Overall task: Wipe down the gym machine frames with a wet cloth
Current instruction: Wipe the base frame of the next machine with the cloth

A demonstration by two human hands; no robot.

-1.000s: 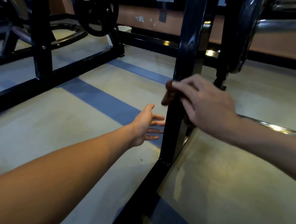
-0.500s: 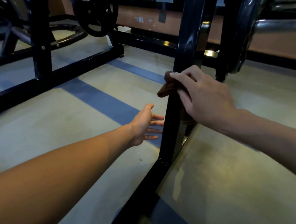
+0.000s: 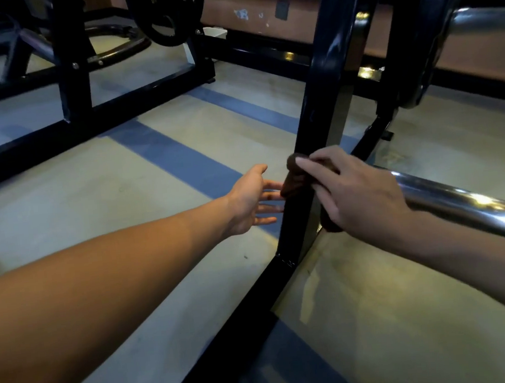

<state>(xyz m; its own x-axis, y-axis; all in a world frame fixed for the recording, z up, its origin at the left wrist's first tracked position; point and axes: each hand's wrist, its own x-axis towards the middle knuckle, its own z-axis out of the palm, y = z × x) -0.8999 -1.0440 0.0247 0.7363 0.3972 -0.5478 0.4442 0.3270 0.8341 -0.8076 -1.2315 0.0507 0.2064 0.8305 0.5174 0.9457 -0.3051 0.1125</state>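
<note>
A single head-worn wide-angle camera looks forward and steeply down from close above both outstretched forearms, facing a black upright frame post (image 3: 321, 116) near centre and gym floor (image 3: 93, 213) beyond.

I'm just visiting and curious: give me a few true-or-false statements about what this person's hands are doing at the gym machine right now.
1. The right hand presses a brown cloth against the black upright post. True.
2. The left hand grips the cloth too. False: it is open, fingers spread, beside the post.
3. A weight plate hangs on the far machine. True.
4. The cloth is at the very top of the post. False: it is low, near the base rail.
</note>
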